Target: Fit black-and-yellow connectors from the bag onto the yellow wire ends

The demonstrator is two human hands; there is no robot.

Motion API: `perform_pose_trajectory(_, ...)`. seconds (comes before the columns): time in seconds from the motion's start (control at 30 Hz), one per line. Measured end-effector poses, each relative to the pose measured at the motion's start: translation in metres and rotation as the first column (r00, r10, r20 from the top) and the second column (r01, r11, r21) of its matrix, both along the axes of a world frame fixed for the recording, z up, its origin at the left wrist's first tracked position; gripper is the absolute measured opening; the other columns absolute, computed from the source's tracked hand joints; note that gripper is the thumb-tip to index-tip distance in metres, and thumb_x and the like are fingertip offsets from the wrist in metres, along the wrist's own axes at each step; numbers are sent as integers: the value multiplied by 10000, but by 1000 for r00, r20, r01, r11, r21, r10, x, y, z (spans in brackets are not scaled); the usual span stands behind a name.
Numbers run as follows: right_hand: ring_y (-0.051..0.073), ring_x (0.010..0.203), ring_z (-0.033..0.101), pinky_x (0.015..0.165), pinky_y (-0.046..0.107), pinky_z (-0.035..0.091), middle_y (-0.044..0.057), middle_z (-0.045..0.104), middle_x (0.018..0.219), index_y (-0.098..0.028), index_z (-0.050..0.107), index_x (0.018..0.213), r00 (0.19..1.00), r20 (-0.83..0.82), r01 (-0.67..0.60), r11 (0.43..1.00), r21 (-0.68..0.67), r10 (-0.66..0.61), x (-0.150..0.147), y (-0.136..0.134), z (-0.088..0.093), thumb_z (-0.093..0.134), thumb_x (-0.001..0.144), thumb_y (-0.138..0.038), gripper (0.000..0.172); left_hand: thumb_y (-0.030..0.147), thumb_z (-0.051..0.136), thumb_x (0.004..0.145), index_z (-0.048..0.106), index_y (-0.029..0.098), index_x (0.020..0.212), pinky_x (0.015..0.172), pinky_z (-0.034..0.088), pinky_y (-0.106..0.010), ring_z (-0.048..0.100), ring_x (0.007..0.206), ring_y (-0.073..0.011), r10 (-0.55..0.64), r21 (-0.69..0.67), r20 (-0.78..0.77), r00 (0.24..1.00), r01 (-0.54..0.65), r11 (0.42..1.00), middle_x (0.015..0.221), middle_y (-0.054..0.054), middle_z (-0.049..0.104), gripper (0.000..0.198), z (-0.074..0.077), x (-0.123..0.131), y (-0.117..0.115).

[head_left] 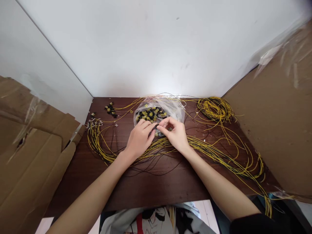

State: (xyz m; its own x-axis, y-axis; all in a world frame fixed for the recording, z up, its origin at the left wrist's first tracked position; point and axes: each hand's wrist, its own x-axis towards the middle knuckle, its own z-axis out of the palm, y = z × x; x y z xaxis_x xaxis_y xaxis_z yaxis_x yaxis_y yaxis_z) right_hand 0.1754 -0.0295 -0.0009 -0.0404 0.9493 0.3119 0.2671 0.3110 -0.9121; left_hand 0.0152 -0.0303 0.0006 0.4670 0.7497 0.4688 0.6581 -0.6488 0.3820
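My left hand [139, 138] and my right hand [175, 132] meet over the middle of the table, fingertips almost touching. Between them is a small black connector [155, 127], pinched by the left fingers, with the right thumb and forefinger closed at its right end. Fingers hide most of it, and any wire joined to it is too small to tell. Just behind the hands lies an open clear plastic bag [177, 112] of black and yellow connectors [151, 113]. Under my wrists runs a long bundle of yellow and black wires [207, 150].
A coil of yellow wire [215, 110] lies at the back right. Several black connectors [110, 110] sit at the back left, near white-tipped wire ends [94, 123]. Cardboard sheets [31, 156] stand left and right [280, 123]; a white wall [156, 48] closes the back.
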Motion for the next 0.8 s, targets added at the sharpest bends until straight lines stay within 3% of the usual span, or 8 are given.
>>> perform_pose_trajectory(0.17, 126, 623, 564, 595, 247, 459, 11, 635, 717, -171, 624, 770, 999, -40, -10, 1000, 1, 10, 0, -1, 0, 663, 766, -326, 159, 202, 387, 925, 613, 114, 1045, 762, 448, -350, 488, 847, -205, 4, -3, 12, 1000, -4, 1000, 876, -91, 621, 270, 2, 1, -1)
perform_pose_trajectory(0.47, 144, 719, 572, 633, 267, 460, 35, 624, 801, -183, 679, 839, 984, 176, -34, 985, 167, 5, 1, -4, 9, 573, 831, -196, 107, 224, 389, 926, 618, 114, 989, 775, 445, -351, 494, 839, -201, 40, -3, 12, 999, -40, 999, 863, -86, 619, 262, 0, 0, 1)
perform_pose_trajectory(0.63, 158, 768, 586, 660, 280, 478, 41, 628, 830, -196, 678, 853, 990, 143, -17, 991, 134, -3, 2, -3, 6, 565, 829, -188, 116, 223, 396, 922, 628, 107, 986, 765, 449, -347, 495, 839, -205, 34, -2, -13, 999, -34, 999, 860, -87, 618, 267, 1, -1, 1)
perform_pose_trajectory(0.8, 145, 729, 588, 667, 274, 481, 24, 621, 797, -175, 604, 939, 1000, 8, -10, 998, 55, 10, 1, 0, 0, 591, 793, -178, 147, 222, 393, 924, 625, 109, 1010, 768, 452, -348, 492, 846, -205, 22, 8, -28, 999, -22, 1000, 879, -89, 622, 272, 1, -1, 0)
